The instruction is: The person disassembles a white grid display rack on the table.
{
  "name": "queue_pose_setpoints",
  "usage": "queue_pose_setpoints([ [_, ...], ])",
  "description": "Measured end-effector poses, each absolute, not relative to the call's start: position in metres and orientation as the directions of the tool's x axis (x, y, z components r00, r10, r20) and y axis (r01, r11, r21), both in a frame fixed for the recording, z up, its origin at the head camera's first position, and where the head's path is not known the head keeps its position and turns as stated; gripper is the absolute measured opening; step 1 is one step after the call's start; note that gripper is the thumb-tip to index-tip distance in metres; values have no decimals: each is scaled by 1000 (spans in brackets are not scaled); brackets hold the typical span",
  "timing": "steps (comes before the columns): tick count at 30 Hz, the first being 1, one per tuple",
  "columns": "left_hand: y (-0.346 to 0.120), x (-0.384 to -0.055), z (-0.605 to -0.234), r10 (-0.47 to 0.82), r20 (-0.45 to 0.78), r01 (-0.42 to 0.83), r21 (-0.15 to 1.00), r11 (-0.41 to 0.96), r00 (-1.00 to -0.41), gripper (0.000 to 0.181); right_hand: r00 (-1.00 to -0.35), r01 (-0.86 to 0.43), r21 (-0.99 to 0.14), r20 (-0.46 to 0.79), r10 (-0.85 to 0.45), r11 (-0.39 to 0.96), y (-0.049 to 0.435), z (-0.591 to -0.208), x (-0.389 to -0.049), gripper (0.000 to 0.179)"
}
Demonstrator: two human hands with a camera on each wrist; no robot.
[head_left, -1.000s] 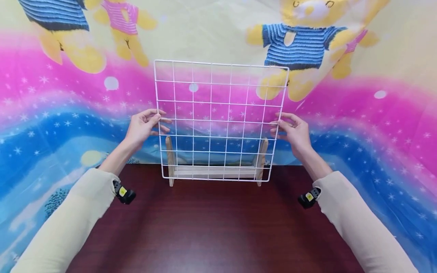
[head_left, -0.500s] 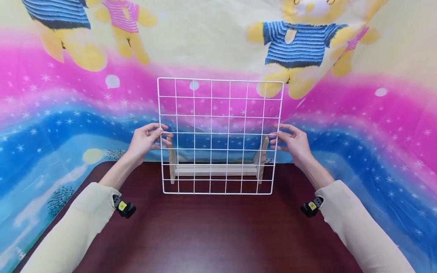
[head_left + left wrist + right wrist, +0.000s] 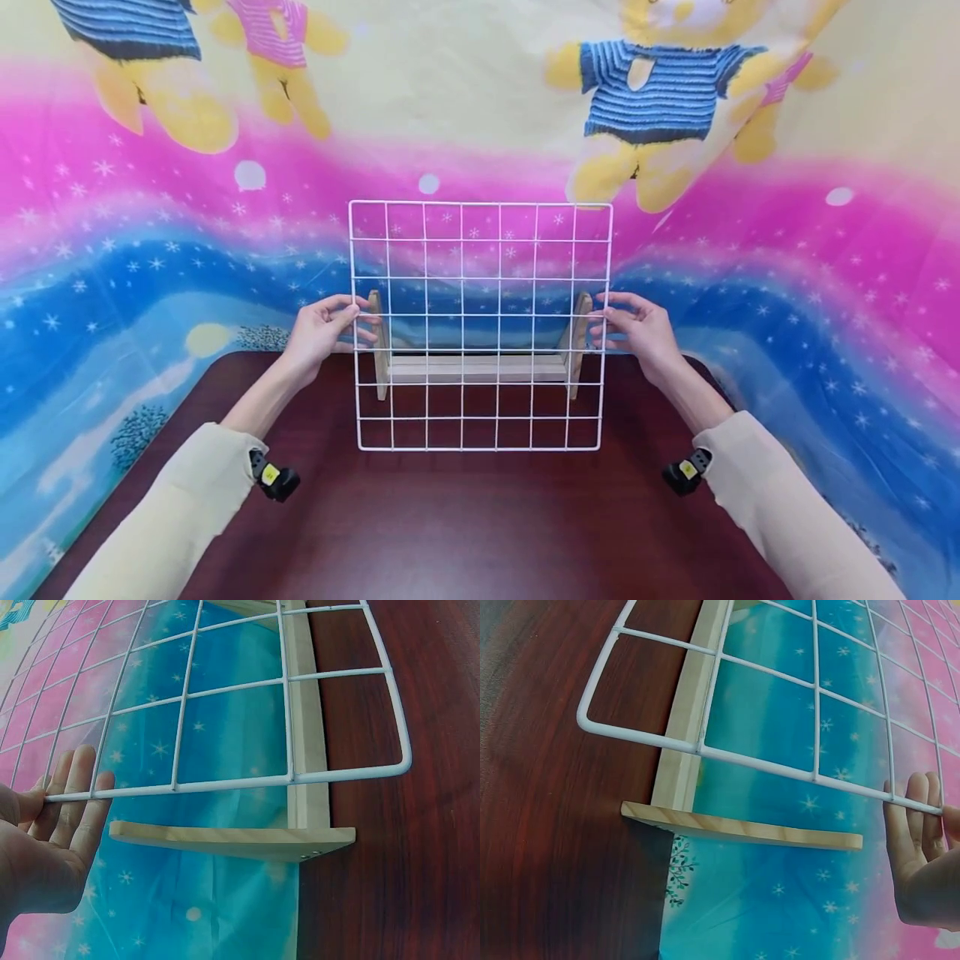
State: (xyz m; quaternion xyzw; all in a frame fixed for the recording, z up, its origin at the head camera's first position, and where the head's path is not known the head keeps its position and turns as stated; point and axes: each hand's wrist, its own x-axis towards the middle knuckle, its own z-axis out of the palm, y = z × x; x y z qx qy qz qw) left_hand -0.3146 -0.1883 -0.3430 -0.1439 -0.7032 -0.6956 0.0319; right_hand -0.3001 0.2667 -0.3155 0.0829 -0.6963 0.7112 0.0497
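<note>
You held the wire grid panel [image 3: 480, 325] with both hands, left hand [image 3: 321, 331] and right hand [image 3: 637, 331] pinching its side wires. That light grip risked the panel tilting and striking the wooden stand [image 3: 477, 367] near the tabletop's [image 3: 480, 517] far edge.

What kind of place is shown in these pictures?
Probably an indoor tabletop workspace set up for recording, not a normal room. A dark reddish-brown wooden table stands before a bright printed cloth backdrop with teddy bears, and a small camera is strapped to each wrist.

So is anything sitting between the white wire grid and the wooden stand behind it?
Nothing visible: the wire grid, held at both side edges by the left hand and right hand, has only open air between it and the wooden stand.
</note>
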Motion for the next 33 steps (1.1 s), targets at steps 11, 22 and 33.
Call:
queue_pose_setpoints([
  [11, -191, -307, -355, 162, 195, 199, 980, 15, -967, 22, -994, -94, -996, 94, -60, -10, 268, -331, -297, 22],
  [22, -194, -296, -369, 184, 159, 163, 987, 6, -970, 28, -996, -34, -999, 32, -89, 19, 270, -345, -288, 29],
  [33, -193, -289, -388, 221, 109, 110, 994, -4, -969, 27, -995, 0, -993, -11, -101, 115, 274, -366, -278, 39],
])
